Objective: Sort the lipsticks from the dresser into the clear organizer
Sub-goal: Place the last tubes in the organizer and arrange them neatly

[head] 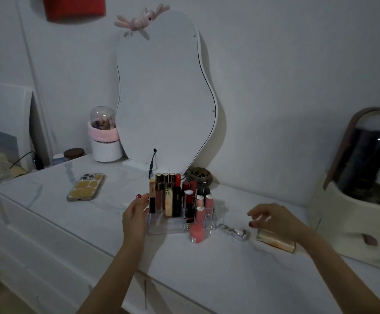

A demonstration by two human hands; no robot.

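- The left hand (136, 214) rests open against the left wall of the clear organizer (161, 227), which stands mid-desk, nearer the back edge by the mirror (164, 91). A push from that hand could slide the light tray or rock the tall lipsticks (168, 196) standing upright in it.
- The right hand (273, 218) hovers with fingers spread and nothing in them, just above a gold-and-cream case (275, 242) lying toward the desk's right side. It is blurred, so contact cannot be told. A hasty pinch could skid the case across the slick desk (207, 268).
- A round pink tube (197, 233) stands at the organizer's front right corner; whether it is in a slot or just outside is unclear. It could easily be knocked over.
- The keychain (236, 232) between organizer and case may snag a passing hand.
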